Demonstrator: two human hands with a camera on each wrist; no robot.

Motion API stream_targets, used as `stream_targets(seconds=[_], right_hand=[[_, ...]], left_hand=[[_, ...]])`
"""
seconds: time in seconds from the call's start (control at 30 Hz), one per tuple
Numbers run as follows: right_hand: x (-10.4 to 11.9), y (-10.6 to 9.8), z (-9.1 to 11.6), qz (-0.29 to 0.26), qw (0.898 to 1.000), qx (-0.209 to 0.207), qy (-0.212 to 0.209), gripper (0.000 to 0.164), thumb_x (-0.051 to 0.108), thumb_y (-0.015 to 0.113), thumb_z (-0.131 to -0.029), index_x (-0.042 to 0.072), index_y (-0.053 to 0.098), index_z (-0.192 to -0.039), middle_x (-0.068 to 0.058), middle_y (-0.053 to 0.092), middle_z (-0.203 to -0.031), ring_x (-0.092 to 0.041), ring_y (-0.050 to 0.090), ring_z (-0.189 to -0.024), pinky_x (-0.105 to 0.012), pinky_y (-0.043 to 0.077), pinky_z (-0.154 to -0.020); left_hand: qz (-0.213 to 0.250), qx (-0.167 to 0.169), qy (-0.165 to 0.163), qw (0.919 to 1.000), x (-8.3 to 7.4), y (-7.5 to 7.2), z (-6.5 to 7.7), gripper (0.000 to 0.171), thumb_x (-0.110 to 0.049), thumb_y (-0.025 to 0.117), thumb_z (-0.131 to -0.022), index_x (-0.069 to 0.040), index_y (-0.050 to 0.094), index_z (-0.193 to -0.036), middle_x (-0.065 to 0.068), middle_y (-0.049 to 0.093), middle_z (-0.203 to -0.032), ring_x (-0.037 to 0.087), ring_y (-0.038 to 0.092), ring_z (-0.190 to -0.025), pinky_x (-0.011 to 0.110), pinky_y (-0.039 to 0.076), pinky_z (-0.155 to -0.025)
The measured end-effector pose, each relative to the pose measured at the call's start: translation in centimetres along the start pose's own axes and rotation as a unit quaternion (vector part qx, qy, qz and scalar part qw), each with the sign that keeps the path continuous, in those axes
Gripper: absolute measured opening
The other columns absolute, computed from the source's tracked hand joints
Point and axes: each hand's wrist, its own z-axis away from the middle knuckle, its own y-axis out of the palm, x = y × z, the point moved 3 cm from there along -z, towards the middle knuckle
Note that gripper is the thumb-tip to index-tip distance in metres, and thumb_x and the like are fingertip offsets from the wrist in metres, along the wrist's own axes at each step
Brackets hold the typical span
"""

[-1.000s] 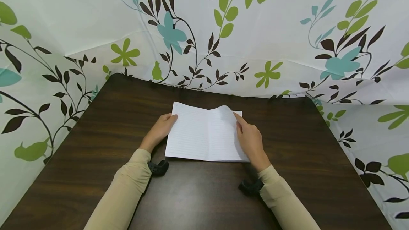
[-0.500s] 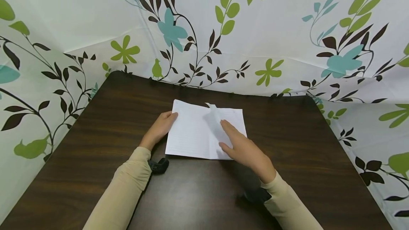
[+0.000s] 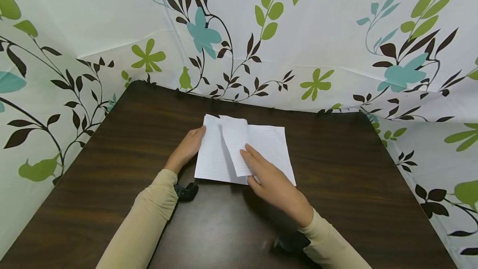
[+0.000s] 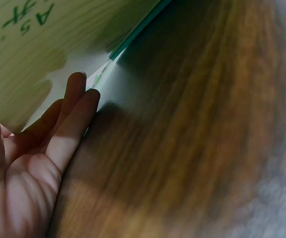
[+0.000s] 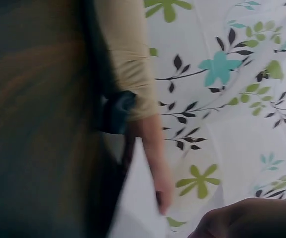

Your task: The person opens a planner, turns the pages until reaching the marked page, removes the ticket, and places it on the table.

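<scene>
An open notebook (image 3: 270, 142) with white lined pages lies in the middle of the table in the head view. My left hand (image 3: 188, 146) grips its left edge, thumb on the page side. In the left wrist view, fingers (image 4: 72, 121) lie under the pale yellow-green cover (image 4: 29, 54), which bears green lettering. A single page (image 3: 234, 142) stands lifted and leans over the left half. My right hand (image 3: 276, 184) pushes against it, fingers fairly straight and fingertips at its right side. The right wrist view catches the white paper (image 5: 139, 198) and part of the right hand (image 5: 250, 218).
Dark wood-grain table (image 3: 336, 169) surrounds the notebook on all sides. A white cloth (image 3: 231, 20) printed with leaves and flowers hangs along the back and both sides. Each wrist wears a black band, like the left one (image 3: 186, 192).
The right hand has left the right edge and swept leftward, carrying a page over from the right half to the left. The left hand keeps its grip on the left edge.
</scene>
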Motion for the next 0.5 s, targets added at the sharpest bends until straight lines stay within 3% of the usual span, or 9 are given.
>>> stream_targets(seconds=[0.13, 0.2, 0.37, 0.5], right_hand=[[0.1, 1.2, -0.5, 0.012, 0.999, -0.029, -0.041, 0.061, 0.005, 0.067, -0.095, 0.003, 0.048, -0.153, -0.019, 0.042, -0.164, -0.034, 0.051, -0.145, -0.049, 0.049, -0.11], [0.0, 1.9, -0.8, 0.011, 0.998, -0.031, -0.054, 0.06, 0.006, 0.068, -0.096, 0.004, 0.049, -0.153, -0.018, 0.042, -0.164, -0.032, 0.051, -0.145, -0.048, 0.049, -0.112], [-0.4, 3.5, -1.2, 0.012, 0.997, -0.018, -0.074, 0.056, 0.01, 0.069, -0.099, 0.007, 0.051, -0.152, -0.014, 0.039, -0.166, -0.026, 0.049, -0.148, -0.044, 0.046, -0.115], [-0.5, 4.2, -1.5, 0.006, 0.996, -0.016, -0.093, 0.053, 0.013, 0.071, -0.1, 0.008, 0.054, -0.15, -0.013, 0.039, -0.166, -0.025, 0.047, -0.149, -0.042, 0.046, -0.116]], left_hand=[[-0.004, -0.007, 0.002, 1.0, 0.1, -0.1, -0.1, 0.071, -0.053, 0.018, -0.113, -0.001, 0.065, -0.125, 0.014, 0.067, -0.103, 0.025, 0.061, -0.104, 0.042, 0.044, -0.105], [-0.01, -0.01, 0.002, 0.9999, 0.0, -0.2, -0.1, 0.074, -0.056, 0.016, -0.112, -0.002, 0.066, -0.12, 0.012, 0.066, -0.097, 0.024, 0.061, -0.1, 0.041, 0.044, -0.104], [-0.02, -0.011, -0.008, 0.9997, 0.1, -0.3, 0.0, 0.081, -0.064, 0.013, -0.109, -0.005, 0.065, -0.125, 0.015, 0.067, -0.105, 0.026, 0.061, -0.105, 0.044, 0.041, -0.11], [0.002, -0.002, -0.015, 0.9999, 0.0, -0.1, 0.0, 0.079, -0.067, 0.017, -0.108, -0.007, 0.063, -0.132, 0.017, 0.068, -0.114, 0.027, 0.063, -0.106, 0.044, 0.043, -0.108]])
